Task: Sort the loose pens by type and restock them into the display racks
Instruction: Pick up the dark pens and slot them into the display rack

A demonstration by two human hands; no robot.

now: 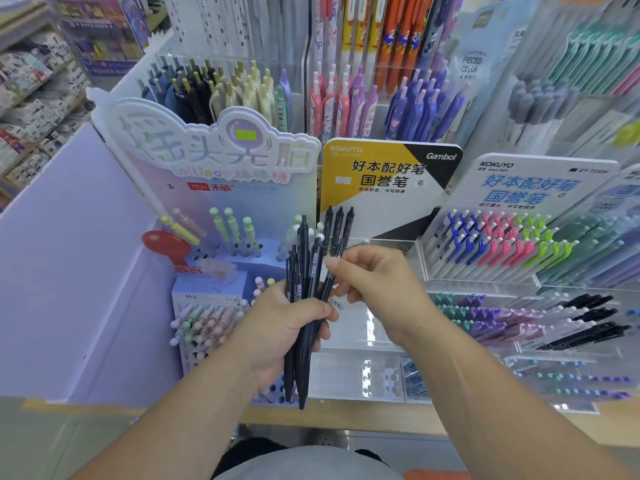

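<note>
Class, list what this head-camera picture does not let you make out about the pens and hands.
Head view: count in the bundle of dark pens; they overlap and the left hand wraps them.
Head view: whether the right hand pinches a pen; fingertips blurred.
Head view: barrel print; too small.

bright, even light | glare on acrylic racks (pixel 363 327) | edges blurred, bowed

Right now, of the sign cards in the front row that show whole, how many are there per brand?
Kokuyo: 2, the yellow-and-black card and the white-and-blue card
Lollipop card: 1
Total: 3
One more card at the right edge is cut off, so it is not counted.
</note>
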